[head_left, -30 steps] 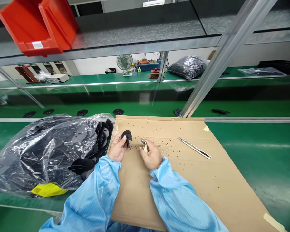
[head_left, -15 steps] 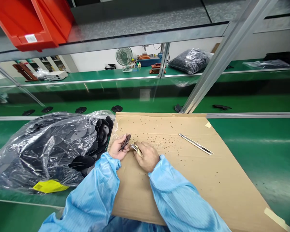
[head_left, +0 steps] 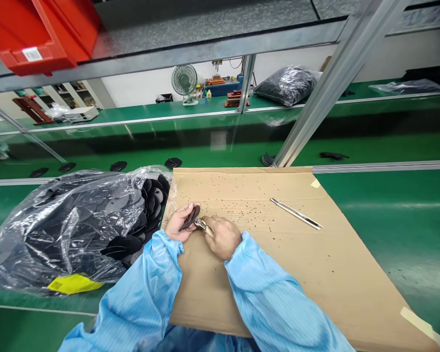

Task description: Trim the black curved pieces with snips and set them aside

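In my head view, I pinch a black piece [head_left: 191,218] between the thumb and fingers of my left hand [head_left: 179,226], just above the cardboard sheet [head_left: 249,283], near its left edge and nearer its far edge than its near one. My right hand [head_left: 224,238] is curled round the small pliers [head_left: 202,225], their metal tips pointing left and up against the piece's lower right side, or just beside it; I can't tell whether they bite. I judge the step in hand to be work with the tips on that side of the piece. The next move calls for a steady left pinch, the tips well lined up, and my fingertips clear of them.

The piece is dark, thin and rounded, tilted so I see it partly edge-on. It seems layered, but I can't tell how many layers there are. Small dark specks [head_left: 255,225] are scattered over the sheet, mostly in its far half, and a slim knife [head_left: 297,214] lies slantwise towards its right edge. Left of the sheet, on the green table [head_left: 381,205], a clear plastic bag [head_left: 69,239] holds many black discs [head_left: 152,203].
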Available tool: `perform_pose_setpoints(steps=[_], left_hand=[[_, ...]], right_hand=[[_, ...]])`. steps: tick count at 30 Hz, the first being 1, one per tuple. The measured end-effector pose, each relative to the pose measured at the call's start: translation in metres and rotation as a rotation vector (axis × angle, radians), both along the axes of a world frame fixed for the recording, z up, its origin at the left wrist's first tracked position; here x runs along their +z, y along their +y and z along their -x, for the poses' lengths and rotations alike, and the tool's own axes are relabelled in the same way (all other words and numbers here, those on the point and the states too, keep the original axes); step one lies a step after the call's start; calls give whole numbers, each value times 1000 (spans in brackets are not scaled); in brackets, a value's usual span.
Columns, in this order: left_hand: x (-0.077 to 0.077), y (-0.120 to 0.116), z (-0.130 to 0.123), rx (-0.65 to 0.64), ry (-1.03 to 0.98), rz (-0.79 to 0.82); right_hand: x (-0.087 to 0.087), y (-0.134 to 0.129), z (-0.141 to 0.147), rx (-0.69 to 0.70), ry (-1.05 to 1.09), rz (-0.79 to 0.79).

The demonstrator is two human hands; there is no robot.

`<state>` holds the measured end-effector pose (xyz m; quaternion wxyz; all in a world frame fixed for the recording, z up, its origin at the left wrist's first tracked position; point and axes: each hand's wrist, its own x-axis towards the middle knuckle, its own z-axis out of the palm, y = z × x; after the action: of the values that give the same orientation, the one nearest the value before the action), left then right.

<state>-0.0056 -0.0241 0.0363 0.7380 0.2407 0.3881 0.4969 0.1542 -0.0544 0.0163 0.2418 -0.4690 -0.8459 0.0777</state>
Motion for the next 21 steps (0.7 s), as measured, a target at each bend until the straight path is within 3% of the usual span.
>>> perform_pose_setpoints(steps=[9, 12, 15, 21], left_hand=[[-6, 2, -4, 79, 70, -12], [-5, 1, -5, 71, 80, -22], [-5, 1, -7, 82, 39, -60], [-10, 3, -11, 140, -6, -163]], right_hand=[[10, -2, 1, -74, -149, 123], [12, -3, 1, -64, -66, 169], [13, -2, -1, -11, 251, 287], [22, 8, -16, 122, 1430, 864]])
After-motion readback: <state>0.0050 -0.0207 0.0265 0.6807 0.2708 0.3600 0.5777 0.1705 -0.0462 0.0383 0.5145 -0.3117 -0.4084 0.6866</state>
